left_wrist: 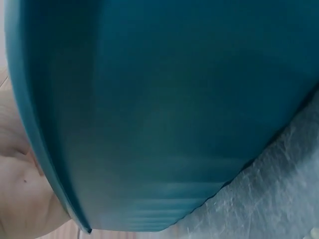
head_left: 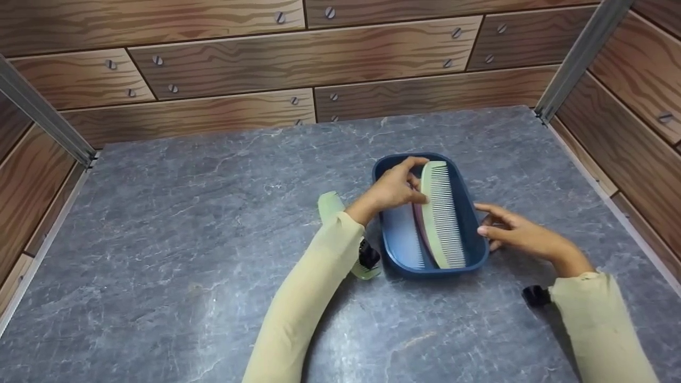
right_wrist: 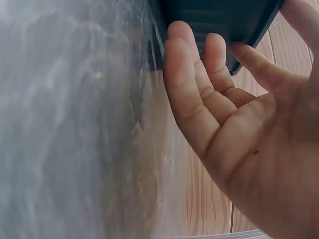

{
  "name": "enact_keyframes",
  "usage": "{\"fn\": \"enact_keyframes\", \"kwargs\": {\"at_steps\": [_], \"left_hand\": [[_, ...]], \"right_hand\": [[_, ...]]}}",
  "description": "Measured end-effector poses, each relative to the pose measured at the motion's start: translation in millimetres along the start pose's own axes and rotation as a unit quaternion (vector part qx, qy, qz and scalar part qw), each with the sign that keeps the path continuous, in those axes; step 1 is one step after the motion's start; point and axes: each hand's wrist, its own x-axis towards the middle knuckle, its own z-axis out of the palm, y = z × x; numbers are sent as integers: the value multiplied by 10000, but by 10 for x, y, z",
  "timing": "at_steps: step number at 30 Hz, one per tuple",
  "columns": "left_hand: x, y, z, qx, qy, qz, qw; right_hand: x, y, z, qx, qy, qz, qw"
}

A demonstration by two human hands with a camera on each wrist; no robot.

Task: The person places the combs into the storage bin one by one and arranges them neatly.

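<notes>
My left hand [head_left: 396, 186] reaches over the left rim of a blue plastic tub [head_left: 471, 199] and pinches a light green comb [head_left: 435, 223] by its spine, teeth facing right. Beside and partly under that comb lie a maroon comb [head_left: 421, 226] and a pale blue comb [head_left: 400, 234]. On the tub's right side, my right hand [head_left: 524, 236] touches the outer wall with loosely bent fingers. The right wrist view shows those fingers [right_wrist: 182, 69] by the tub's dark wall. In the left wrist view the tub's wall [left_wrist: 174, 114] hides most of the left hand.
Another pale green comb [head_left: 331, 205] lies on the grey marbled tabletop [head_left: 186, 213] left of the tub, partly covered by my left forearm. Wood-patterned panels [head_left: 223, 64] enclose the back and sides. Black wrist cameras [head_left: 534, 296] sit at both sleeves.
</notes>
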Motion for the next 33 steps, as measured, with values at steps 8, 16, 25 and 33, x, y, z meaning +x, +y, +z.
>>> {"fn": "enact_keyframes", "kwargs": {"at_steps": [8, 16, 25, 33], "left_hand": [[6, 29, 6, 546, -169, -318, 9979], [-1, 24, 25, 1015, -358, -285, 9938], [-21, 0, 64, 1396, -439, 102, 9892], [-92, 11, 18, 260, -256, 399, 9985]], "right_hand": [[6, 7, -4, -77, 58, -58, 9999], [3, 31, -4, -91, -57, -47, 9999], [0, 18, -9, -173, 14, -3, 9998], [-5, 15, -18, -250, 30, 49, 9997]]}}
